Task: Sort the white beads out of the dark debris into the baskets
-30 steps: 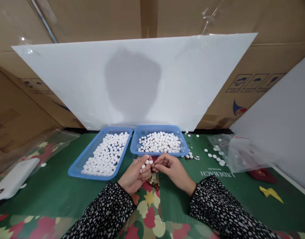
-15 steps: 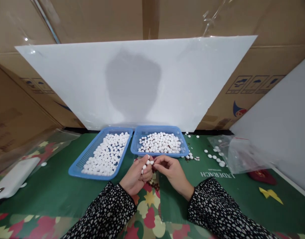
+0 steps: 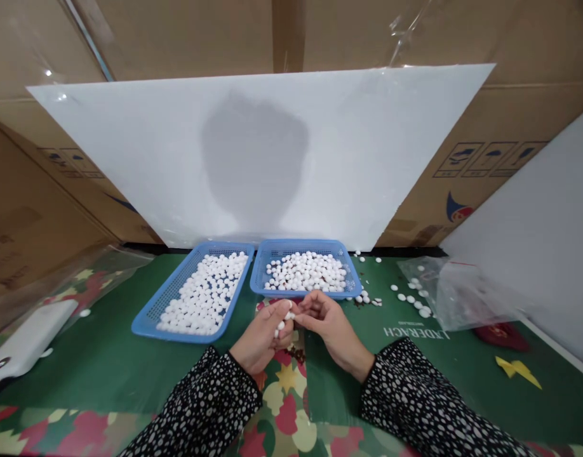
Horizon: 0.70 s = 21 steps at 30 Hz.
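Note:
My left hand [image 3: 261,336] is closed around several small white balls [image 3: 281,325], which show between its thumb and curled fingers. My right hand [image 3: 333,327] has thumb and index finger pinched together, its fingertips meeting those of the left hand. What that pinch holds, if anything, is too small and partly covered to make out. Just beyond the hands stands a blue basket [image 3: 353,293] of white balls with some brown bits among them. A second blue basket [image 3: 146,331], set at a slant on the left, holds a spread layer of white balls.
Loose white balls [image 3: 410,299] and brown crumbs lie right of the baskets, near a clear plastic bag [image 3: 467,298]. Yellow scraps [image 3: 517,370] and a dark red item [image 3: 501,336] are farther right. At left is a white plastic object [image 3: 32,339]. A white board [image 3: 358,158] leans behind.
The left thumb has shifted over the balls, so fewer of them show. My right hand has risen slightly, fingertips still at the left hand. The baskets stay in place.

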Tool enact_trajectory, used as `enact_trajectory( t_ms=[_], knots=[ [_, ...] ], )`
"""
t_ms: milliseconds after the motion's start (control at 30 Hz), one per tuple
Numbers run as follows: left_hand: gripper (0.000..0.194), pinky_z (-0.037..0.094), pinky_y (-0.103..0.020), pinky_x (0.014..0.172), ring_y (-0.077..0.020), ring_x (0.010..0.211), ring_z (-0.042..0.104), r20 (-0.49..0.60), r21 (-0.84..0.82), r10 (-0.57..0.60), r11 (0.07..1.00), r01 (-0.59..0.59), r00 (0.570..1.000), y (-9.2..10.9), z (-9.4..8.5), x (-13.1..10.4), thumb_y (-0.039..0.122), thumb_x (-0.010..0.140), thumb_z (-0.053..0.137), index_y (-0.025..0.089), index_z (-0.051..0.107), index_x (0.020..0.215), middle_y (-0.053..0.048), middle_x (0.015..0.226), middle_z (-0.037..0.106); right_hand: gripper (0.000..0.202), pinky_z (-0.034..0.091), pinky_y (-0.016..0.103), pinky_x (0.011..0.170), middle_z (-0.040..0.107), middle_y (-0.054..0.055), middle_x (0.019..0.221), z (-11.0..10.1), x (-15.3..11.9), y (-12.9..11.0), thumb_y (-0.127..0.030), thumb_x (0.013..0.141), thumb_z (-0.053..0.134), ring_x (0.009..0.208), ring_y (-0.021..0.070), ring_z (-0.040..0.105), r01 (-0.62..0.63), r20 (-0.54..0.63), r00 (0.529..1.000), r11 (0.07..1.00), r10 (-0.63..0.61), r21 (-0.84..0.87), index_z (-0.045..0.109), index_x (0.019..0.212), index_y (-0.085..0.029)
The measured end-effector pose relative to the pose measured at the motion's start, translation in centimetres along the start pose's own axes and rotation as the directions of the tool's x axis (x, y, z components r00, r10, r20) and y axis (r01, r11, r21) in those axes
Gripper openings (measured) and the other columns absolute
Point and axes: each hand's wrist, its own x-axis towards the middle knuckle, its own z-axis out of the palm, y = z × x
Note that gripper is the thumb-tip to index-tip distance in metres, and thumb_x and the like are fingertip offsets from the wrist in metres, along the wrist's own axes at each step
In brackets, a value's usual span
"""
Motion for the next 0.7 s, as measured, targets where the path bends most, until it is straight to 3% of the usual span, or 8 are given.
enact_trajectory(
  t_ms=[133, 233, 300, 400, 500, 567, 633, 700],
  knots=[
    [0.031, 0.012, -0.020, 0.040, -0.0036, 0.040, 0.019, -0.027, 0.054, 0.042, 0.998, -0.040, 0.999, 0.8, 0.4, -0.2, 0.044, 0.087, 0.059, 0.014, 0.063, 0.093, 0.008, 0.049, 0.037, 0.037, 0.054, 0.032, 0.075, 0.070, 0.003, 0.091, -0.1, 0.1, -0.6, -0.031, 0.074, 0.076, 0.078, 0.0161, 0.066, -0.028, 0.076, 0.997, 0.999, 0.030, -0.023, 0.063, 0.107, -0.020],
    [0.029, 0.013, -0.019, 0.040, -0.0026, 0.039, 0.019, -0.057, 0.029, 0.096, 0.995, -0.094, 0.994, 1.2, 0.3, -0.2, 0.041, 0.087, 0.059, 0.013, 0.064, 0.092, 0.008, 0.052, 0.036, 0.027, 0.055, 0.034, 0.075, 0.071, 0.004, 0.087, -0.9, 0.8, -1.5, -0.033, 0.079, 0.070, 0.076, 0.0168, 0.067, 0.008, 0.092, 0.996, 0.994, 0.002, -0.107, 0.067, 0.102, -0.020],
    [0.027, 0.015, -0.018, 0.039, -0.0017, 0.039, 0.019, -0.076, 0.011, 0.102, 0.995, -0.101, 0.992, 1.2, -0.1, -0.1, 0.038, 0.088, 0.057, 0.012, 0.065, 0.092, 0.007, 0.054, 0.041, 0.020, 0.055, 0.034, 0.073, 0.069, 0.004, 0.087, -2.0, 1.5, -2.1, -0.032, 0.082, 0.067, 0.076, 0.0179, 0.067, 0.094, 0.054, 0.995, 0.970, -0.084, -0.223, 0.068, 0.097, -0.020],
    [0.025, 0.018, -0.016, 0.037, -0.0013, 0.038, 0.024, -0.128, -0.016, 0.050, 0.999, -0.052, 0.990, 1.0, -0.9, 0.2, 0.032, 0.090, 0.052, 0.011, 0.065, 0.094, 0.001, 0.061, 0.054, 0.019, 0.054, 0.035, 0.072, 0.063, 0.008, 0.102, -3.8, 2.5, -2.9, -0.027, 0.085, 0.063, 0.076, 0.0181, 0.065, 0.304, 0.004, 0.933, 0.781, -0.360, -0.546, 0.067, 0.102, -0.020],
    [0.023, 0.014, -0.014, 0.033, -0.0030, 0.042, 0.035, -0.199, -0.065, -0.023, 0.998, 0.011, 0.980, 1.0, -1.6, 0.4, 0.027, 0.088, 0.052, 0.009, 0.066, 0.092, -0.005, 0.071, 0.061, 0.022, 0.052, 0.039, 0.078, 0.059, 0.010, 0.108, -4.5, 2.5, -3.2, -0.020, 0.090, 0.056, 0.084, 0.0203, 0.062, 0.424, 0.121, 0.839, 0.498, -0.530, -0.757, 0.066, 0.109, -0.022],
    [0.022, 0.015, -0.013, 0.031, -0.0044, 0.048, 0.041, -0.213, -0.105, -0.061, 0.994, 0.040, 0.975, 1.3, -1.8, 0.5, 0.024, 0.086, 0.052, 0.007, 0.067, 0.089, -0.009, 0.077, 0.063, 0.019, 0.051, 0.037, 0.077, 0.062, 0.007, 0.098, -4.0, 1.8, -3.0, -0.017, 0.091, 0.054, 0.087, 0.0205, 0.061, 0.494, 0.305, 0.846, 0.428, -0.438, -0.756, 0.067, 0.103, -0.023],
    [0.023, 0.018, -0.012, 0.031, -0.0049, 0.050, 0.043, -0.202, -0.135, -0.090, 0.989, 0.063, 0.975, 1.6, -1.8, 0.4, 0.022, 0.085, 0.052, 0.005, 0.067, 0.088, -0.010, 0.078, 0.062, 0.017, 0.051, 0.032, 0.074, 0.063, 0.004, 0.088, -3.0, 0.8, -2.7, -0.014, 0.091, 0.055, 0.083, 0.0183, 0.061, 0.524, 0.460, 0.851, 0.468, -0.253, -0.712, 0.068, 0.094, -0.023],
    [0.023, 0.019, -0.011, 0.031, -0.0041, 0.049, 0.040, -0.189, -0.148, -0.104, 0.986, 0.076, 0.976, 1.7, -1.9, 0.4, 0.021, 0.085, 0.053, 0.004, 0.068, 0.091, -0.008, 0.076, 0.060, 0.015, 0.050, 0.029, 0.071, 0.064, 0.001, 0.084, -2.2, 0.1, -2.2, -0.012, 0.089, 0.058, 0.079, 0.0163, 0.062, 0.485, 0.516, 0.851, 0.528, -0.101, -0.697, 0.068, 0.087, -0.022]
  ],
)
